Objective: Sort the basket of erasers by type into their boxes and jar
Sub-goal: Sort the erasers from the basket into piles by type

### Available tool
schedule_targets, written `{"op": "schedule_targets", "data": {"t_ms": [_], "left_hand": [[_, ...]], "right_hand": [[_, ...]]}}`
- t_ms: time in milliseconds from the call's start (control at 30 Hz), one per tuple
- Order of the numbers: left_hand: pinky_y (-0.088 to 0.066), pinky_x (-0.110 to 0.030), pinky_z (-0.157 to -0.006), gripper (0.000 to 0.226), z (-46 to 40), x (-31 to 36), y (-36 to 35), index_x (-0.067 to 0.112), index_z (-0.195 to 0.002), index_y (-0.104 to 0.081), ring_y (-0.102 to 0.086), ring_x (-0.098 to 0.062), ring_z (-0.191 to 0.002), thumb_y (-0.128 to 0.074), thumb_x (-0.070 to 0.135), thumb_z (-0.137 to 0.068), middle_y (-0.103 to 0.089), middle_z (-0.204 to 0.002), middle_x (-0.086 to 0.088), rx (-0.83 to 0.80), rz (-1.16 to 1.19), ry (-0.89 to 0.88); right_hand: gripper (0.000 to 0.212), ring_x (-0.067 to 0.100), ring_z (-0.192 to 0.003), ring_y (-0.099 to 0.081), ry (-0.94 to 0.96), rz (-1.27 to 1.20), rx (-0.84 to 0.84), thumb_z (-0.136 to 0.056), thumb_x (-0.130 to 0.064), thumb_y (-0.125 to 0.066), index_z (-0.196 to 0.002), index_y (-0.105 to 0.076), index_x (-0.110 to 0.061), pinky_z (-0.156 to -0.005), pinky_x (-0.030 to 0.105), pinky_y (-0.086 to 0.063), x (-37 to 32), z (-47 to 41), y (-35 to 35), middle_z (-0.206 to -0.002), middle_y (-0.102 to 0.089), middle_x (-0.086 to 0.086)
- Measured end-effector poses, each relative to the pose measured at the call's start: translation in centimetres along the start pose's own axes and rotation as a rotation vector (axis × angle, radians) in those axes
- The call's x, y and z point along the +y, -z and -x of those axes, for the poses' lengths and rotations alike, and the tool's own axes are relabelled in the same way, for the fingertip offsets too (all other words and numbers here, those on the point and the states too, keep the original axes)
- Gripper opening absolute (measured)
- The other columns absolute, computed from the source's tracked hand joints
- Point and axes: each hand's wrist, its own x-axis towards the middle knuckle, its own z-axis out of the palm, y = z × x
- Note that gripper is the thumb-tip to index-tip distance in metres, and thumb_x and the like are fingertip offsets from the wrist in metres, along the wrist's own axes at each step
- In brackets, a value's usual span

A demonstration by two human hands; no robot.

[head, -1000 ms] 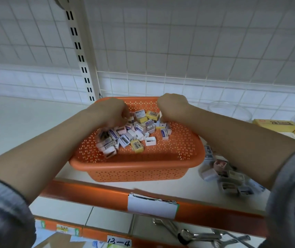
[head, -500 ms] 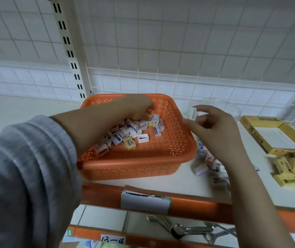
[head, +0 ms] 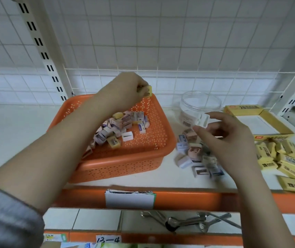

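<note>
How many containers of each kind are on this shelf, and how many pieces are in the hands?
orange basket: 1
clear jar: 1
open yellow box: 1
Pieces visibly held: 2, a yellow piece in the left hand and a white piece in the right hand
Total: 5

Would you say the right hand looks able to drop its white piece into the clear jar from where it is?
Probably yes. The right hand holds the white piece just in front of the clear jar, whose mouth looks open, and nothing stands between them.
</note>
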Motion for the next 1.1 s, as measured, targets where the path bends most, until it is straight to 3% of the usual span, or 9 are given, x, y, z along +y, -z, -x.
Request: {"op": "schedule_targets", "data": {"t_ms": [167,300,400,533,633,700,767,867,1100], "left_hand": [[-0.039,-0.003,-0.061,0.023,2.3,5.3,-0.6,0.011,-0.101,-0.068,-0.057,0.005,-0.058,-0.048,0.019,-0.096,-0.059,-0.07,0.009,0.206,0.308,-0.012],[-0.034,-0.005,-0.049,0.02,3.0,7.7,-2.6,0.016,-0.1,-0.07,-0.052,0.007,-0.046,-0.051,0.017,-0.094,-0.053,-0.06,0.02,0.282,0.554,0.048],[-0.035,-0.008,-0.049,0.018,2.8,9.2,-4.4,0.016,-0.1,-0.07,-0.05,0.003,-0.044,-0.054,0.019,-0.093,-0.053,-0.051,0.02,0.254,0.63,0.041],[-0.042,-0.004,-0.057,0.018,2.0,12.2,-6.5,0.023,-0.106,-0.067,-0.059,0.004,-0.055,-0.056,0.021,-0.092,-0.06,-0.069,0.019,0.173,0.685,-0.012],[-0.053,-0.02,-0.072,0.025,0.8,15.3,-8.6,0.02,-0.115,-0.065,-0.066,-0.006,-0.068,-0.056,0.015,-0.092,-0.066,-0.087,0.009,0.072,0.701,-0.13],[-0.055,-0.034,-0.079,0.028,-0.5,17.5,-10.5,0.019,-0.118,-0.064,-0.068,-0.02,-0.077,-0.056,0.012,-0.091,-0.068,-0.097,0.002,-0.031,0.733,-0.172],[-0.053,-0.035,-0.083,0.029,-1.7,19.9,-12.5,0.018,-0.119,-0.063,-0.067,-0.022,-0.084,-0.056,0.011,-0.092,-0.066,-0.106,-0.001,-0.129,0.76,-0.189],[-0.047,-0.023,-0.076,0.028,-3.3,23.0,-15.2,0.018,-0.12,-0.062,-0.061,-0.014,-0.089,-0.054,0.016,-0.094,-0.061,-0.111,-0.002,-0.218,0.747,-0.192],[-0.04,-0.02,-0.071,0.026,-5.8,25.7,-19.6,0.018,-0.115,-0.065,-0.06,-0.015,-0.1,-0.056,0.028,-0.093,-0.063,-0.118,-0.003,-0.256,0.705,-0.128]], "right_hand": [[0.022,0.0,-0.063,-0.059,-0.026,0.072,0.04,-0.072,-0.026,-0.079,-0.08,-0.058,-0.029,-0.058,0.006,-0.042,2.0,0.4,2.5,-0.065,-0.062,-0.008],[0.019,0.001,-0.065,-0.053,-0.045,0.23,-0.093,-0.073,-0.026,-0.079,-0.081,-0.062,-0.029,-0.059,0.006,-0.038,4.2,0.7,2.5,-0.067,-0.057,-0.009],[0.03,0.009,-0.065,-0.055,-0.058,0.219,-0.167,-0.075,-0.022,-0.079,-0.102,-0.067,-0.027,-0.061,0.007,-0.04,5.2,0.8,2.3,-0.072,-0.06,-0.007],[0.029,0.0,-0.072,-0.059,-0.048,0.271,0.039,-0.083,-0.019,-0.067,-0.112,-0.065,-0.023,-0.068,0.01,-0.046,7.3,1.2,6.0,-0.08,-0.064,-0.011],[0.019,0.004,-0.075,-0.058,-0.04,0.385,0.322,-0.087,-0.014,-0.063,-0.105,-0.069,-0.013,-0.067,0.006,-0.039,9.9,2.6,10.3,-0.088,-0.068,-0.004],[0.019,0.017,-0.081,-0.061,-0.064,0.431,0.512,-0.09,-0.017,-0.059,-0.103,-0.069,-0.008,-0.074,0.02,-0.043,11.9,3.8,12.8,-0.093,-0.067,0.002],[0.026,0.024,-0.083,-0.062,-0.104,0.433,0.637,-0.089,-0.023,-0.052,-0.101,-0.068,-0.007,-0.075,0.029,-0.045,14.0,4.9,14.6,-0.094,-0.066,0.004],[0.031,0.02,-0.087,-0.059,-0.053,0.468,0.654,-0.089,-0.025,-0.046,-0.097,-0.068,-0.004,-0.079,0.027,-0.043,16.2,5.8,15.5,-0.091,-0.065,0.004],[0.025,0.014,-0.081,-0.051,0.106,0.411,0.714,-0.085,-0.014,-0.044,-0.078,-0.063,0.0,-0.076,0.02,-0.036,18.0,5.6,15.2,-0.081,-0.064,0.009]]}}
